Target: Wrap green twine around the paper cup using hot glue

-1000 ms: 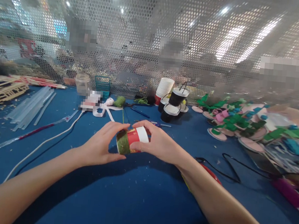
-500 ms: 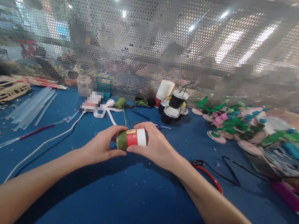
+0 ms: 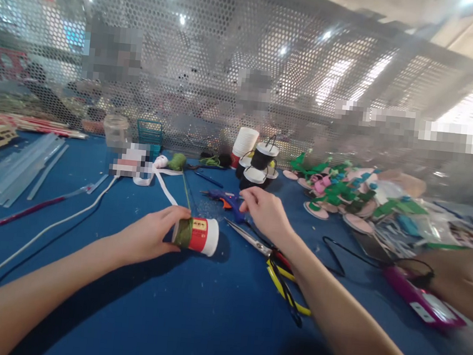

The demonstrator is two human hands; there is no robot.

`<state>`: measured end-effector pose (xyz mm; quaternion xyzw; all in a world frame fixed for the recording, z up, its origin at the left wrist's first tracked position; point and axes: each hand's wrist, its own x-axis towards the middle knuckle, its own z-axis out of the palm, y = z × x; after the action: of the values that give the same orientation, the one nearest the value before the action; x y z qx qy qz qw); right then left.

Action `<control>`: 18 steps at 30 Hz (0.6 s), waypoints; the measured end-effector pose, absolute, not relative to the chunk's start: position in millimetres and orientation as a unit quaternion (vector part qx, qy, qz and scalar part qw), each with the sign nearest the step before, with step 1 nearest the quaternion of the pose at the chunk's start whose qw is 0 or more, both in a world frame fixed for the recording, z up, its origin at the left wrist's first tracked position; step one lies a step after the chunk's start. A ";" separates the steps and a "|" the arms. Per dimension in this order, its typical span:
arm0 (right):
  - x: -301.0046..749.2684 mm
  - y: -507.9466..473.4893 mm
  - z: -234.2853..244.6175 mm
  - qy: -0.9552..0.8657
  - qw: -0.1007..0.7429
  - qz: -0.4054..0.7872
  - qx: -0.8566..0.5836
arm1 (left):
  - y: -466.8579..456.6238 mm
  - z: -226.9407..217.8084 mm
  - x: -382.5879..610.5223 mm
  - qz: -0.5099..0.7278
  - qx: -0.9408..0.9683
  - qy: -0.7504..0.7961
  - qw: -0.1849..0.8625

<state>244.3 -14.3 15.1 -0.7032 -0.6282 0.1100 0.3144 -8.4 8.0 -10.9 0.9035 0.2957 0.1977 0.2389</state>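
A paper cup (image 3: 204, 236), red and white, lies tipped on its side with its white rim facing right. Green yarn (image 3: 182, 232) is wound around its base end. My left hand (image 3: 160, 229) is closed on the wound end, thumb below and fingers above. From there a strand runs up to a green yarn ball (image 3: 176, 161). My right hand (image 3: 263, 211) has its fingers curled at the back end of a blue glue gun (image 3: 230, 201) with an orange trigger, lying on the table. Scissors (image 3: 255, 241) lie under my right wrist, their points toward the cup.
Stacked paper cups (image 3: 245, 144) and small black buckets (image 3: 263, 156) stand at the back. Green and pink craft pieces (image 3: 335, 190) are heaped at right, near a purple power strip (image 3: 421, 301) and another person's arm (image 3: 453, 276). Clear plastic strips (image 3: 24, 168) and a white cord (image 3: 65, 219) lie left.
My right hand has let go of the cup and moved right to the glue gun. The left hand keeps the cup, now lower. The view has turned right, bringing another person's arm into sight.
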 end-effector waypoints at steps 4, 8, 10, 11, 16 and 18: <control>255.2 -3.1 -8.8 -0.646 0.168 0.067 -0.741 | 9.6 -11.4 -8.6 0.190 0.912 0.274 0.238; 254.1 10.8 -29.1 -0.639 0.174 0.087 -0.744 | 8.9 -9.0 -7.3 0.185 0.918 0.262 0.235; 250.7 15.6 -32.0 -0.623 0.195 0.099 -0.751 | 8.5 -7.5 -7.0 0.181 0.920 0.258 0.234; 249.2 16.6 -31.1 -0.614 0.208 0.107 -0.754 | 8.4 -7.0 -7.0 0.178 0.920 0.259 0.236; 246.7 0.1 -5.3 -0.590 0.302 0.166 -0.730 | 10.0 -7.3 -8.5 0.174 0.916 0.268 0.244; 246.6 -15.5 10.3 -0.568 0.397 0.239 -0.681 | 10.2 -7.7 -8.9 0.183 0.915 0.263 0.248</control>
<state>246.6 -15.5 10.3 -0.6806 -0.5680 0.2386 0.3965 -8.9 10.2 -7.7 0.9145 0.2625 0.1828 0.2477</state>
